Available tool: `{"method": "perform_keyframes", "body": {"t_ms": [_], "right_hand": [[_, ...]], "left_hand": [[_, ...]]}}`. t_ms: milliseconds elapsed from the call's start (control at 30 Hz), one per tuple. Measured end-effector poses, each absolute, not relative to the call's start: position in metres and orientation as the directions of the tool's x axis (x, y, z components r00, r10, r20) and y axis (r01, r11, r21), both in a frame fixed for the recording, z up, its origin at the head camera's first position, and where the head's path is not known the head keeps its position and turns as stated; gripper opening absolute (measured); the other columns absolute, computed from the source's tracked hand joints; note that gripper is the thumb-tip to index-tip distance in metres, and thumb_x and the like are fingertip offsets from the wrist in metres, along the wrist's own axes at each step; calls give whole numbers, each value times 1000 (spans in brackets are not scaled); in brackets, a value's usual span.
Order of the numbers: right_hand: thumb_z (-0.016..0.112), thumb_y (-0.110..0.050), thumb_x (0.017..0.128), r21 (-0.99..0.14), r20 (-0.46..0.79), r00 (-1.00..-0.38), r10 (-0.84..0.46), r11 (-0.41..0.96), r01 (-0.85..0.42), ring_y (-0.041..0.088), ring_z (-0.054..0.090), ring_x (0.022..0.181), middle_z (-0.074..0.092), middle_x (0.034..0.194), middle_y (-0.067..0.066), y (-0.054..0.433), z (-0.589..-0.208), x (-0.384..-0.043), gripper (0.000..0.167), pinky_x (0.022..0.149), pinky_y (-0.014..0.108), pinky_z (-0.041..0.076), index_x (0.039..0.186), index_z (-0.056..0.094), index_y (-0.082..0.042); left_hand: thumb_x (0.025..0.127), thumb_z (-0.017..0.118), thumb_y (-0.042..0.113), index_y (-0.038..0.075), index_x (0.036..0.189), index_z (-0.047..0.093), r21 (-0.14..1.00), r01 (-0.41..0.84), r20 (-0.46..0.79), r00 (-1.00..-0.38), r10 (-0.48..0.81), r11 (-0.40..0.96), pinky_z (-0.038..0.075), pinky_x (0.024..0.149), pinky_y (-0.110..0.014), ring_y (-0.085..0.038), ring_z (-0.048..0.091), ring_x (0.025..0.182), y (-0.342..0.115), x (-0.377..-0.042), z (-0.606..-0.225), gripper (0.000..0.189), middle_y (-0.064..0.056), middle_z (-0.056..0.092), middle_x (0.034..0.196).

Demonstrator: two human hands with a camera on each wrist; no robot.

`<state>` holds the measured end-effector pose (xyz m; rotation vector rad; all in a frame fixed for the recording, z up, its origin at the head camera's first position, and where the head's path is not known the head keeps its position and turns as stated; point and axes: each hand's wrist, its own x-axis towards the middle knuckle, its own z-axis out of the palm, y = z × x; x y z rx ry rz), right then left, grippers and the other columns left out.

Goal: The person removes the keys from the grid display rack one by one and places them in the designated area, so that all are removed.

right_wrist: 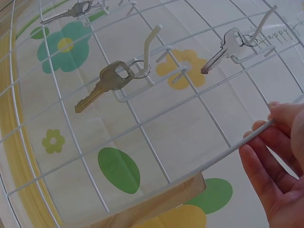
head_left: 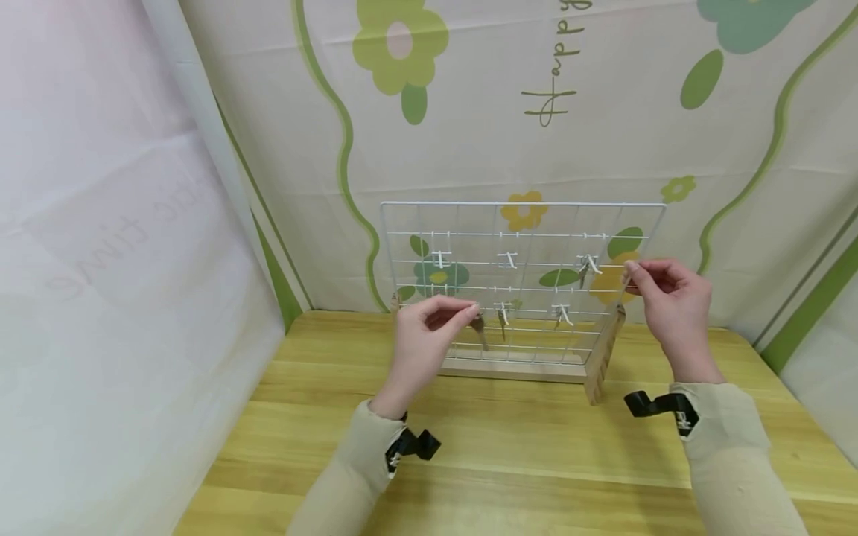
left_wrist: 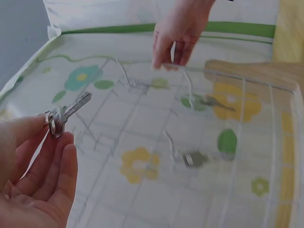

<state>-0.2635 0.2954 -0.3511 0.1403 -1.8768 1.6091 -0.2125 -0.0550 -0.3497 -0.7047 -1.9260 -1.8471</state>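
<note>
A white wire grid rack [head_left: 523, 203] stands upright on the table in a wooden base [head_left: 516, 371]. My left hand [head_left: 429, 339] is in front of the rack's lower left part, pinching a metal key [left_wrist: 76, 105] near its ring, with the blade pointing away from the fingers. At the rack's right edge, my right hand [head_left: 675, 309] pinches the side wire between thumb and fingers. White hooks [head_left: 509, 260] are clipped to the grid in two rows. From some of them hang keys on rings: a brass-toned key [right_wrist: 110, 80], a silver key [right_wrist: 231, 46] and another key [right_wrist: 76, 11].
The rack's wooden side foot [head_left: 605, 357] juts forward at the right. A wood-grain table [head_left: 523, 447] lies beneath. A flower-printed cloth [head_left: 469, 149] hangs behind the rack, and a pale cloth [head_left: 121, 298] closes the left side. Black straps [head_left: 660, 404] dangle from the sleeves.
</note>
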Motion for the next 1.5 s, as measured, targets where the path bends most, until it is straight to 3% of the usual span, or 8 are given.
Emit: {"method": "perform_keyframes", "body": {"t_ms": [133, 300, 533, 667, 800, 1000, 1500], "right_hand": [[75, -9, 93, -851, 524, -784, 333, 221, -476, 14, 70, 78, 74, 92, 5, 298, -352, -265, 25, 70, 21, 59, 104, 70, 12], [76, -10, 93, -852, 523, -781, 340, 221, -475, 15, 70, 79, 74, 93, 6, 299, -350, -265, 25, 70, 20, 58, 104, 70, 12], [75, -11, 93, -848, 529, -779, 336, 255, -465, 14, 70, 79, 74, 93, 6, 298, -347, -266, 26, 70, 20, 59, 105, 70, 11], [75, -13, 94, -849, 524, -785, 331, 274, -451, 13, 70, 79, 73, 93, 3, 297, -345, -268, 27, 71, 19, 58, 106, 70, 11], [75, -13, 93, -854, 519, -791, 326, 247, -458, 13, 70, 79, 73, 93, 3, 297, -343, -269, 27, 71, 19, 58, 106, 70, 10], [76, -11, 92, -860, 511, -797, 321, 192, -473, 14, 70, 78, 74, 92, 5, 297, -343, -267, 26, 70, 20, 58, 104, 70, 11], [76, -9, 93, -866, 501, -799, 333, 185, -466, 14, 70, 78, 74, 92, 6, 295, -348, -263, 23, 69, 20, 59, 103, 70, 11]], "left_hand": [[93, 77, 12, 5, 100, 79, 839, 543, 537, -838, 99, 49, 61, 73, -38, -23, 72, 82, -87, -210, -369, 9, -5, 75, 94], [93, 77, 17, 6, 101, 78, 893, 434, 425, -901, 88, 121, 59, 72, -30, -24, 71, 83, -128, -209, -390, 13, -6, 75, 94], [94, 76, 16, 6, 102, 79, 911, 285, 253, -957, 143, 299, 60, 77, -34, -25, 71, 86, -170, -206, -421, 12, -5, 76, 96], [95, 76, 21, 9, 102, 79, 884, 224, 122, -958, 260, 410, 60, 74, -40, -30, 70, 86, -183, -207, -447, 14, 0, 75, 96], [96, 74, 21, 12, 102, 79, 840, 219, 25, -930, 367, 496, 59, 72, -35, -25, 68, 86, -190, -210, -470, 12, 5, 73, 94], [95, 74, 15, 13, 97, 79, 810, 257, 11, -906, 424, 528, 57, 71, -28, -13, 65, 80, -187, -209, -491, 5, 7, 72, 90], [93, 78, 17, 12, 92, 80, 755, 263, 31, -929, 368, 600, 55, 74, -30, -10, 64, 81, -178, -206, -509, 5, 10, 71, 87]]}}
